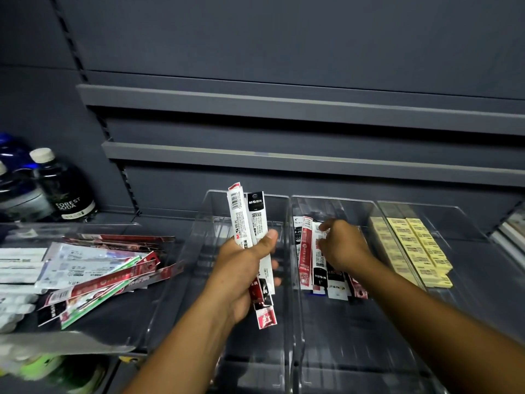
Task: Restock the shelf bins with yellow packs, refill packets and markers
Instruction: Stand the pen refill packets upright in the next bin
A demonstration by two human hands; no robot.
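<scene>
Several refill packets make up the bundle (250, 231) that my left hand (241, 268) clasps: fingers (275, 264) curled round its back, thumb pressed across its front. It stands nearly upright, with red, white and black ends poking out above and below my fist. The fist hovers over the left bin (278, 196), a clear plastic one.

My right hand (341, 245) is inside the middle bin (332, 199), knuckles up. Its fingers (326, 226) bend down onto the far ends of the row (308, 251) of packets lying flat there. Blur hides whether those fingers pinch a packet or only rest on it; I cannot tell. The row lies side by side under and left of my palm, with the near ends pointing towards me.

Just right of my right hand, in the right bin (443, 208), yellow packs (412, 245) lie in neat lines running away from me.

Well left of my left hand, a pile (99, 268) of more packets, red, green and white, lies jumbled in a clear tray (85, 344). Beyond the pile stand bottles (62, 189), one of them dark with a white cap. Past both sets of fingertips, grey shelf rails (284, 157) run across.
</scene>
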